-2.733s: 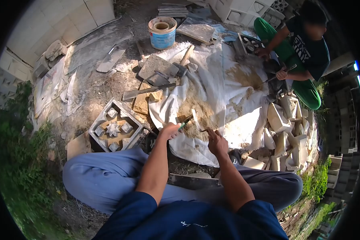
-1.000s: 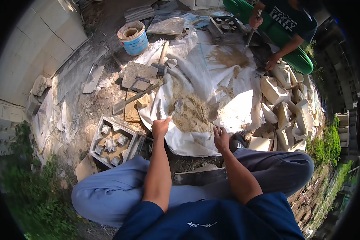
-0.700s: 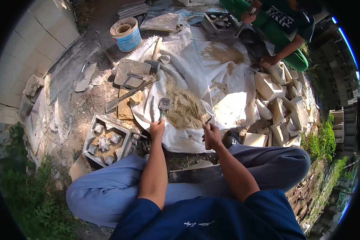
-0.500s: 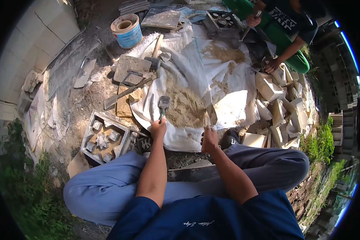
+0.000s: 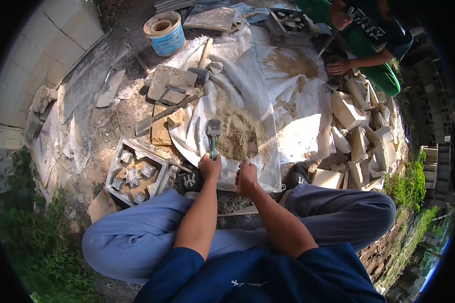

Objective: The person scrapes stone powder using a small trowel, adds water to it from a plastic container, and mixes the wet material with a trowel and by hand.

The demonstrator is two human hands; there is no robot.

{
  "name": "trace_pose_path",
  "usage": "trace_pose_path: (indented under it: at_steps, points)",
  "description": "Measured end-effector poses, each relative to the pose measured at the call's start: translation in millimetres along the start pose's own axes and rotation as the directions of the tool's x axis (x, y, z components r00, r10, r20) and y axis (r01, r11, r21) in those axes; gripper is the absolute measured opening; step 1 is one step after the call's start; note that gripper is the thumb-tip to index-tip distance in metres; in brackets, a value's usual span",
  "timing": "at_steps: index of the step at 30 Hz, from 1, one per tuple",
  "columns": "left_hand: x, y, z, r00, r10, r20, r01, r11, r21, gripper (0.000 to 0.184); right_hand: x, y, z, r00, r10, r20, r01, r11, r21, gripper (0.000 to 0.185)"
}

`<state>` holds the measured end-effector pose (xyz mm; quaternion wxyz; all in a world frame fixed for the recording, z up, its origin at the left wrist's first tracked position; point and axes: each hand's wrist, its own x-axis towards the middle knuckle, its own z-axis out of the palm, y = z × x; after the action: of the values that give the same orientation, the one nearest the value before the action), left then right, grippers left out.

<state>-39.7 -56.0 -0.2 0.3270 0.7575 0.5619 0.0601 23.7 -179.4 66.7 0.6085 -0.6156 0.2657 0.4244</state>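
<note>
My left hand [image 5: 210, 166] is closed round the green handle of a small tool [image 5: 214, 128] with a dark, flat, caked head; whether it is a brush or a scraper I cannot tell. The head lies at the left edge of a heap of wet sand or mortar [image 5: 230, 118] on a white plastic sheet [image 5: 265, 174]. My right hand [image 5: 246, 177] grips what looks like a trowel [image 5: 252, 143], its handle hidden in my fist. Its blade is in the near side of the heap, with a lump of the mix against it.
At my left sits a square mould [image 5: 117, 166] with stone blocks inside. Beyond it lie a mallet [image 5: 199, 75], a slab [image 5: 171, 83] and a blue bucket [image 5: 168, 41]. Broken stone pieces [image 5: 350, 111] are piled at right, near a co-worker's hand [image 5: 338, 65] and another hand holding a pointed tool [image 5: 333, 38].
My right hand has drawn the trowel leftward through the mix, closer to my left hand. The green-handled tool stays at the heap's left side. The co-worker's pointed tool has shifted.
</note>
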Motion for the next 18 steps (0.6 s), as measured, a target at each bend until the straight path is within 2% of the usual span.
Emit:
trace_pose_path:
  at_steps: [1,3,5,6,8,10,11,12,13,14,15,16,17,18]
  points:
    - [0.2,-0.2,-3.3,1.0,0.01,0.016,-0.01,1.0,0.007,0.043,4.8,-6.8,-1.3,1.0,0.006,0.003,-0.006,1.0,0.002,0.046]
    - [1.6,2.6,-6.7,0.999,0.016,0.034,-0.017,0.999,0.029,0.044,20.1,-30.0,-8.5,0.985,-0.139,-0.107,0.132,0.989,-0.071,0.049]
    - [1.5,1.1,-5.7,0.998,0.017,0.058,-0.019,0.999,0.047,0.045,41.3,-55.8,-24.2,0.955,-0.208,-0.214,0.163,0.964,-0.21,0.05]
    - [3.8,-0.2,-1.3,1.0,-0.001,0.02,0.0,0.999,0.048,0.047,42.6,-61.1,-27.5,0.954,-0.208,-0.215,0.162,0.963,-0.213,0.05]
    - [8.8,0.3,8.9,1.0,-0.013,-0.017,0.014,0.999,0.038,0.05,45.8,-73.2,-32.9,0.938,-0.066,-0.34,-0.003,0.98,-0.198,0.052]
    - [12.3,-5.5,14.1,0.999,-0.02,-0.03,0.024,0.99,0.14,0.049,66.5,-47.2,-39.8,0.961,-0.141,-0.239,0.056,0.942,-0.33,0.057]
    - [16.8,2.7,4.8,0.999,-0.027,-0.03,0.031,0.99,0.136,0.049,63.8,-38.0,-35.6,0.975,-0.128,-0.183,0.051,0.926,-0.374,0.057]
    - [23.7,18.2,-13.1,0.935,-0.258,0.245,0.256,0.966,0.039,0.054,60.8,-28.8,-31.3,0.985,-0.115,-0.127,0.052,0.907,-0.417,0.058]
    - [30.9,24.8,-25.8,0.75,-0.416,0.514,0.481,0.877,0.008,0.059,49.0,-29.0,-23.5,0.986,-0.047,-0.162,-0.002,0.957,-0.291,0.057]
    - [49.9,-23.1,24.6,0.879,-0.3,0.371,0.284,0.954,0.098,0.065,38.5,-37.5,-22.5,0.993,-0.047,-0.11,0.005,0.934,-0.358,0.057]
    - [52.0,-30.4,28.8,0.88,-0.301,0.368,0.287,0.953,0.093,0.065,32.3,-46.7,-22.7,0.997,-0.044,-0.059,0.015,0.907,-0.421,0.057]
    - [53.6,-33.5,29.5,0.871,-0.285,0.4,0.297,0.954,0.032,0.066,30.9,-55.6,-21.9,0.997,-0.046,-0.056,0.018,0.905,-0.425,0.057]
    - [58.2,-35.6,30.9,0.863,-0.268,0.429,0.31,0.95,-0.03,0.067,31.4,-66.1,-19.4,0.987,-0.158,-0.039,0.118,0.86,-0.497,0.058]
    - [45.1,6.0,-12.7,0.766,-0.378,0.52,0.517,0.843,-0.15,0.061,36.5,-76.8,-17.4,0.963,-0.268,-0.01,0.216,0.797,-0.563,0.058]
